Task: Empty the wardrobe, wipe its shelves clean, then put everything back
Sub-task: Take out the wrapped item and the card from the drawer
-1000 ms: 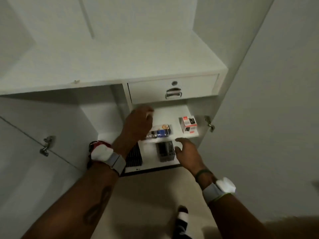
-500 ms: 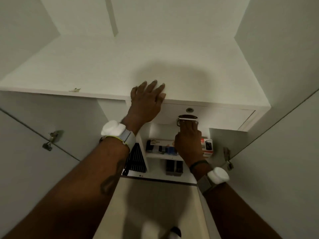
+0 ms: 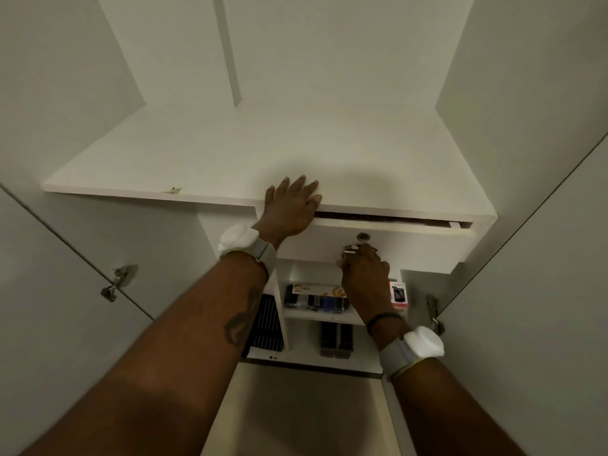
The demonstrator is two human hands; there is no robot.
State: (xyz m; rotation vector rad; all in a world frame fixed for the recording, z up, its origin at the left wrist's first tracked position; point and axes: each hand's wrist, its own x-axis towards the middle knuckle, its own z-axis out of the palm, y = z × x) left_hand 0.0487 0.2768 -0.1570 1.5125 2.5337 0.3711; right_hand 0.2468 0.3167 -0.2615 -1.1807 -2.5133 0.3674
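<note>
Early in the emptying phase, by my read: no cloth in view, nothing visibly wiped, and stock is sitting inside the wardrobe (image 3: 329, 77).

Your left hand (image 3: 292, 202) lies flat on the front edge of the wide shelf (image 3: 230, 153), fingers straight and slightly spread, bracing. Your right hand (image 3: 365, 278) has its fingers curled round the drawer handle (image 3: 352, 249). The drawer (image 3: 411, 245) is out a crack, with a dark gap along its top. Its contents are hidden from this angle; possibly a paper edge at the right end of the gap, can't confirm.

- Small shelf (image 3: 329, 315) under the drawer: flat pack (image 3: 312, 296) and red-and-white box (image 3: 399, 294). Your right hand covers the space between them.
- Compartment below: two dark blocks (image 3: 335, 339), side by side.
- Left compartment: dark striped item (image 3: 266, 327), likely fabric.

Left to do: drawer, those three compartments, wipe, restock.
</note>
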